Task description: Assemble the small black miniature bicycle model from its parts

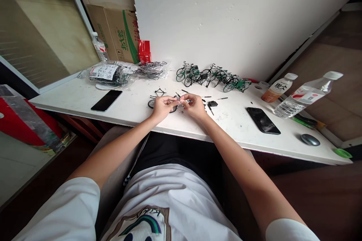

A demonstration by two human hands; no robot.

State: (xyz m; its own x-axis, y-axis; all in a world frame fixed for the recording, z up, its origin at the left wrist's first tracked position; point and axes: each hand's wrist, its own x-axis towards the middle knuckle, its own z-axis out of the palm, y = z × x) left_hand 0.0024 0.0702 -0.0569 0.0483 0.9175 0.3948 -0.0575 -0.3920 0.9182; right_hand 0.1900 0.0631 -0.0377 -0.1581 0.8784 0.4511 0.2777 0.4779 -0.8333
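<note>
Over the middle of the white table [135,112], my left hand [163,108] and my right hand [195,105] meet with pinched fingertips. Between them is a tiny greyish piece, too small and covered to name. Close beside my left hand lie a black model bicycle wheel [151,103] and a thin dark bicycle frame [160,92]. Another wheel shows partly under the left fingers. To the right of my right hand are a small black block [212,103] and several thin dark parts, one a slim rod [223,98].
Several green and black model bicycles [215,73] stand along the wall. Plastic bags of parts [104,73] and a phone [106,100] are at left. At right are a second phone [263,120], two bottles [308,94] and a mouse [310,139].
</note>
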